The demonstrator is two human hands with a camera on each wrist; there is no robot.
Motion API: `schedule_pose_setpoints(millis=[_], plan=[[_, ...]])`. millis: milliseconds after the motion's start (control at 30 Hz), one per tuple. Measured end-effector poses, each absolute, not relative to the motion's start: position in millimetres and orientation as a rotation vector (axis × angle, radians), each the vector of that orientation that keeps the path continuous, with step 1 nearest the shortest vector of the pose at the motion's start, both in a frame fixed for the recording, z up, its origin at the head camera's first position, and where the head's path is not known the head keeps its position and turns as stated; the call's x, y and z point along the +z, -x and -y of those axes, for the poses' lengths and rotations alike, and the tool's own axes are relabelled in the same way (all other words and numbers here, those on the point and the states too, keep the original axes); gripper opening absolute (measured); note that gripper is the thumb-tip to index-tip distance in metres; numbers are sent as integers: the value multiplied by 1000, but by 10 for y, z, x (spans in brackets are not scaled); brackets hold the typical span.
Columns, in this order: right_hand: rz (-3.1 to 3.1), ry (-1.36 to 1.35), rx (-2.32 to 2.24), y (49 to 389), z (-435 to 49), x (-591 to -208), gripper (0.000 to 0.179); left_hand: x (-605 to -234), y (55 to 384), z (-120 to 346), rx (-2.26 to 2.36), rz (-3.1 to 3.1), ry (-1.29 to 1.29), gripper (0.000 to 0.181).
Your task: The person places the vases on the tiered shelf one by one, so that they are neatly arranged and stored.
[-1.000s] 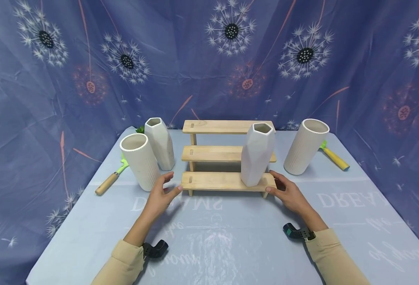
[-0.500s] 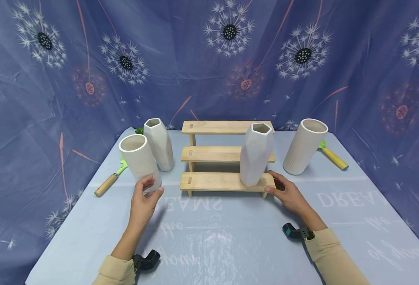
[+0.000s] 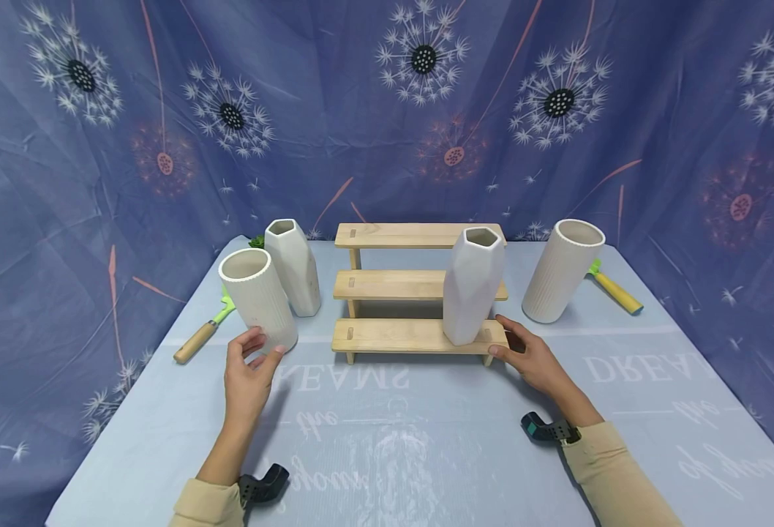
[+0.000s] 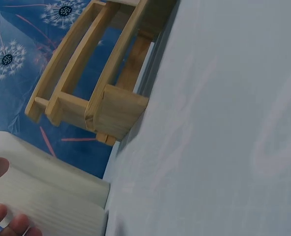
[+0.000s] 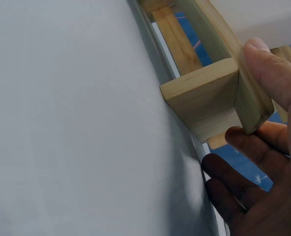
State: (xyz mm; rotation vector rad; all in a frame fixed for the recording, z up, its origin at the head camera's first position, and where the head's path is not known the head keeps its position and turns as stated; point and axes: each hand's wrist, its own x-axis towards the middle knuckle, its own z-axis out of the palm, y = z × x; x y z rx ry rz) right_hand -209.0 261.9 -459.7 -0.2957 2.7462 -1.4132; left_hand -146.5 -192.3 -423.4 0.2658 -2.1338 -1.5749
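My left hand (image 3: 245,380) is at the front of a white ribbed cylindrical vase (image 3: 255,293), its thumb and fingers spread near the lower part. In the left wrist view, that hand's fingers (image 4: 17,223) overlap the vase, thumb apart. A three-step wooden display stand (image 3: 387,335) occupies the middle of the table. With my right hand (image 3: 533,359) I pinch the right end of its lowest step, thumb on the board's edge and fingertips (image 5: 241,137) at its end. On that step, a white faceted vase (image 3: 471,293) stands upright.
Behind the ribbed vase is another faceted vase (image 3: 295,271). A second ribbed vase (image 3: 561,274) stands right of the stand. Green-headed garden tools lie at both sides, one with a wooden handle (image 3: 196,342), one yellow-handled (image 3: 617,293). A patterned blue curtain (image 3: 361,110) hangs behind.
My left hand has moved left from beside the stand's left end to the front of the ribbed vase. My right hand keeps its place on the lowest step.
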Motion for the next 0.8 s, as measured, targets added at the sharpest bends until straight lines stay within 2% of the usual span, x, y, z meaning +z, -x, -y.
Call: schedule_pose_setpoints(millis=[200,800], plan=[[-2745,297,-1412,2081,-2617,-4589,73,-4231,1490,1974,-1553,2098,-280,54],[-2742,287,-1411,2084,-2623,-4596,73,-4191,1692,2140,-1588,2201,-272,83]])
